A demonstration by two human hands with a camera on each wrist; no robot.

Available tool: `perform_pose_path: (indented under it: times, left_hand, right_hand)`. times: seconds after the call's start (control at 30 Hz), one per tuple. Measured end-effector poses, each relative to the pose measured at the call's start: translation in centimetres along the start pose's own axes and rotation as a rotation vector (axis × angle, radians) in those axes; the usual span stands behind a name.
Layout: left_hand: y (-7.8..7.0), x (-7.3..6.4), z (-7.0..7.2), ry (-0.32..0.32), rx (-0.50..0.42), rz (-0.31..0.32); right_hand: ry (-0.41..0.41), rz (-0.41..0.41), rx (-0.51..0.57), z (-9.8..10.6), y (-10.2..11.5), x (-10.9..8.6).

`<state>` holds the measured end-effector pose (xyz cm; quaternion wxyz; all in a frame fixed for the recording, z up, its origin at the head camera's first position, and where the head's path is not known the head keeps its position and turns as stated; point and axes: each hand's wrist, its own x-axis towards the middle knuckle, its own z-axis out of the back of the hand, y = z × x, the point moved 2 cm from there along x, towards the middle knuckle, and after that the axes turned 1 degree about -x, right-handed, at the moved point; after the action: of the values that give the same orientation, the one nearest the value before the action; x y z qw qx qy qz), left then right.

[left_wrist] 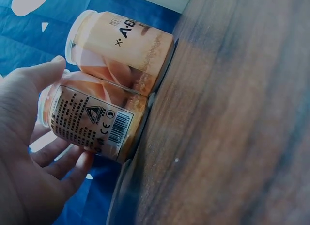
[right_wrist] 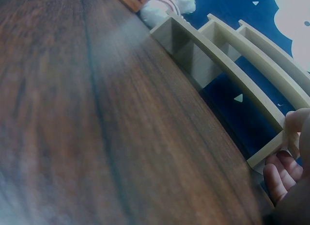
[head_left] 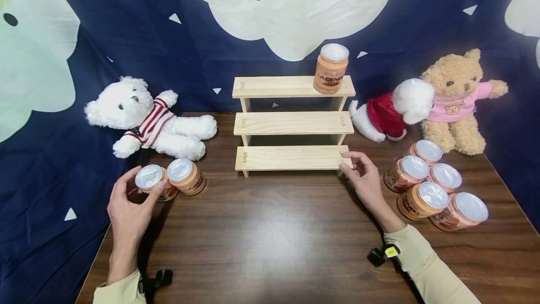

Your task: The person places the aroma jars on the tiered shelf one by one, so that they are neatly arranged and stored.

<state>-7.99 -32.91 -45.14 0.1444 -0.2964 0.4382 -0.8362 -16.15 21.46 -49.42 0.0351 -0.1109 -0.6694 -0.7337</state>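
At the left of the table my left hand curves its thumb and fingers round a jar with a silver lid and orange contents. A second jar stands against it on the right; both are upright, and the left wrist view shows the held jar's printed label with a barcode. My right hand grips the right end of the lowest step of a three-tier wooden display stand. In the right wrist view, its thumb and fingers are at that step's corner.
One jar stands on the top tier, toward the right. Several jars cluster at the table's right. A white teddy bear lies at the left; a white plush in red and a tan bear in pink are at the right. Behind hangs a blue cloth.
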Motion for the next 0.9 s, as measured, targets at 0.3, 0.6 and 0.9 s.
perform_pose_path:
  times: [0.3,0.6,0.9]
  left_hand:
    - [0.8,0.2,0.0,-0.028,-0.039,0.008]
    - [1.2,0.4,-0.2,-0.069,-0.111,0.054]
    - [0.9,-0.1,-0.2,-0.146,-0.073,0.036]
  right_hand:
    - [-0.004,-0.003,-0.018,-0.1,-0.1,0.2]
    - [-0.010,-0.014,-0.030,-0.1,-0.2,0.2]
    - [0.003,0.001,-0.021,0.0,0.0,0.1]
